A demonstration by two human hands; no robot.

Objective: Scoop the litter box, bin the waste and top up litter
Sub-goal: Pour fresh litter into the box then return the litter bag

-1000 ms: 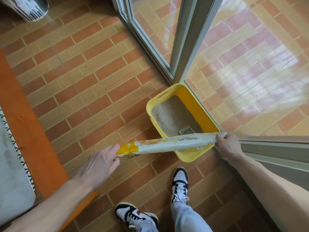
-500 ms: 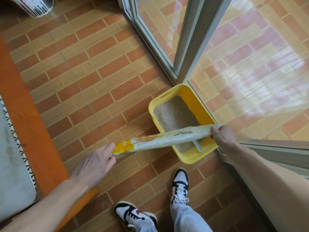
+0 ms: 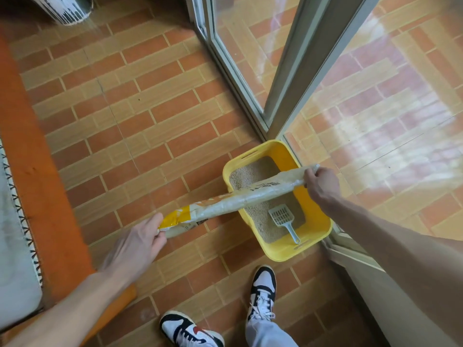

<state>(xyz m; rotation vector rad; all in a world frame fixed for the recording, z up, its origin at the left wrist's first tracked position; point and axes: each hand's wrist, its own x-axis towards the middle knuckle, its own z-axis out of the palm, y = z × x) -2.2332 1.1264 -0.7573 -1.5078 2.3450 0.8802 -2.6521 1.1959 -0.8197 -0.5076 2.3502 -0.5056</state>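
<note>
Plastic litter bag (image 3: 240, 199) hides part of the yellow litter box (image 3: 310, 236); its print is unreadable. Left hand (image 3: 136, 242) grips the bag's yellow end, right hand (image 3: 322, 182) pinches the far end, both arms outstretched.

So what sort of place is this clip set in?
Probably a home, by a sliding glass door. Brick-patterned floor tiles, a yellow litter box against the door track and a rug on the left suggest it.

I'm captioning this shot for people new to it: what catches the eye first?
The bright yellow litter box in the corner by the glass doors, with a grey scoop lying in the litter. Above it, the left hand and right hand hold a long litter bag stretched between them.
</note>
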